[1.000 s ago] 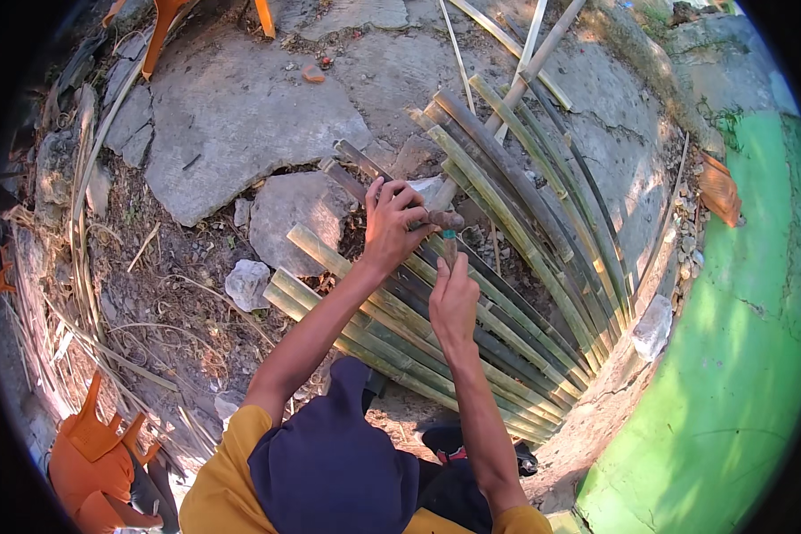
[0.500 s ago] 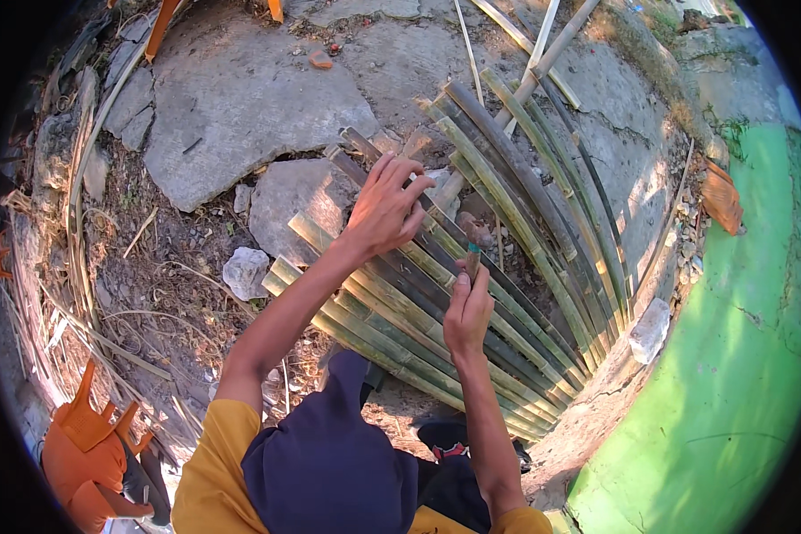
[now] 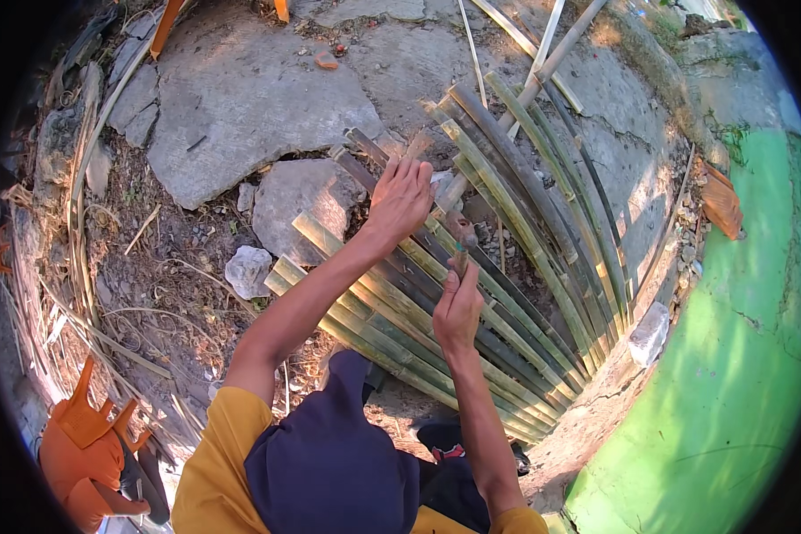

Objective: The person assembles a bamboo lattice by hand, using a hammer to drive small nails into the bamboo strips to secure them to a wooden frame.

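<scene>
Long green and dark bamboo poles lie side by side, fanned out with their far ends toward the upper left. My left hand is closed over the far part of a dark bamboo pole, fingers together and pointing away. Just nearer and to the right, my right hand grips a short-handled tool with a teal band and a brownish head. The tool's head is close to the left hand, above the poles; its exact kind is unclear. My fingers hide part of the pole beneath them.
Broken concrete slabs and a pale stone lie beyond and left of the poles. A green-painted surface and a white rock are at the right. An orange chair stands lower left, beside an orange-clad figure.
My left hand has settled lower onto the bamboo, its raised fingers now together. The right hand has moved slightly left and nearer with the tool, whose head has tilted toward the left hand.
</scene>
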Demonstrator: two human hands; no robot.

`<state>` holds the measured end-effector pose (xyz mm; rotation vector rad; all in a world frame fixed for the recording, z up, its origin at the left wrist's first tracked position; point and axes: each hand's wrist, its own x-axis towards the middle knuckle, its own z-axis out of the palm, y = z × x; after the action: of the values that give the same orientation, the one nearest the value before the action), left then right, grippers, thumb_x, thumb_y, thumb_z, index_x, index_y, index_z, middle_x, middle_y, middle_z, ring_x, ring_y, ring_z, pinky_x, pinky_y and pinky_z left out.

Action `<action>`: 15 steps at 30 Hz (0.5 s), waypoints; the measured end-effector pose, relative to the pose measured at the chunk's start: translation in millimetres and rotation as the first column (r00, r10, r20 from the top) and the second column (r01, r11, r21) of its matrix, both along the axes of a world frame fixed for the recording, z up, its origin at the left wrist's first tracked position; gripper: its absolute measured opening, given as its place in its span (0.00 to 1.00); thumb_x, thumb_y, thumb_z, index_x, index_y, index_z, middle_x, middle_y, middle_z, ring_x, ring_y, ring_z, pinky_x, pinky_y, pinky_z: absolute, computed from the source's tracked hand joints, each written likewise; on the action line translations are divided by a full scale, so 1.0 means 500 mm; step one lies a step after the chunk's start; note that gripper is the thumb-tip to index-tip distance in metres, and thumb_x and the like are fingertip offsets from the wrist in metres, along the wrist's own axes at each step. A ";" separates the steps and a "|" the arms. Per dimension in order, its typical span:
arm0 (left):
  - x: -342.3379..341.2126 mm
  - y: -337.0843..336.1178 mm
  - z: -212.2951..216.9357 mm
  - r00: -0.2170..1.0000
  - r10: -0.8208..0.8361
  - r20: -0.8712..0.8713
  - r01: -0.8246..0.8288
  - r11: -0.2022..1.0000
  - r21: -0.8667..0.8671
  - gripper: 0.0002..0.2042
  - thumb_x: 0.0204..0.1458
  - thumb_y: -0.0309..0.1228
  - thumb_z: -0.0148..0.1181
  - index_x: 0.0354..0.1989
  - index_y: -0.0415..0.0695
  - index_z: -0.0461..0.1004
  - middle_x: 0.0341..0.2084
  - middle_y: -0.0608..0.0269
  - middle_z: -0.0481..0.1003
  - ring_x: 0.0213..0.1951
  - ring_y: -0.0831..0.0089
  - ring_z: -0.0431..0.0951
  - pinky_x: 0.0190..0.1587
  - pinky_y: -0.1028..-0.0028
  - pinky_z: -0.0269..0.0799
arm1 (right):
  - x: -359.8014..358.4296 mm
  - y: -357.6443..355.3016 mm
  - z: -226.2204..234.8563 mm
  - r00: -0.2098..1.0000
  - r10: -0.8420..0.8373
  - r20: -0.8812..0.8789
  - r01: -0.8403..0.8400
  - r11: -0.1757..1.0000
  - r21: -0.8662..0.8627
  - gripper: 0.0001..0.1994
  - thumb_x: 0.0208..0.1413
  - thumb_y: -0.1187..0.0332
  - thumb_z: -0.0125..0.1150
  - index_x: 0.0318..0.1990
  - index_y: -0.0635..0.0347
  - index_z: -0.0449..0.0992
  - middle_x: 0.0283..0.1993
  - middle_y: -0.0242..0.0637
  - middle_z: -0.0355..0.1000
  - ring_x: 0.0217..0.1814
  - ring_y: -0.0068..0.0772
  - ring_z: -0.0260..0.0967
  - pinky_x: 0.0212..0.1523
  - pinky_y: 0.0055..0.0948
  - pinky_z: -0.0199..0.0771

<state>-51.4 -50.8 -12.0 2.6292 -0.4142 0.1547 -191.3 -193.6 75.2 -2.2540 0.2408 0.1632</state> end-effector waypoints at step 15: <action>0.004 0.001 -0.007 0.999 -0.027 0.030 0.027 1.000 0.012 0.09 0.65 0.35 0.54 0.40 0.41 0.66 0.36 0.53 0.71 0.47 0.56 0.73 0.61 0.55 0.62 | 0.009 -0.001 -0.025 0.996 0.034 0.087 -0.028 0.997 -0.071 0.13 0.76 0.67 0.47 0.59 0.65 0.69 0.40 0.61 0.78 0.40 0.69 0.79 0.37 0.54 0.74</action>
<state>-49.4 -50.3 -15.4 2.6340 -0.4618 0.1835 -186.8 -193.9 62.9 -2.3284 0.1669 0.0721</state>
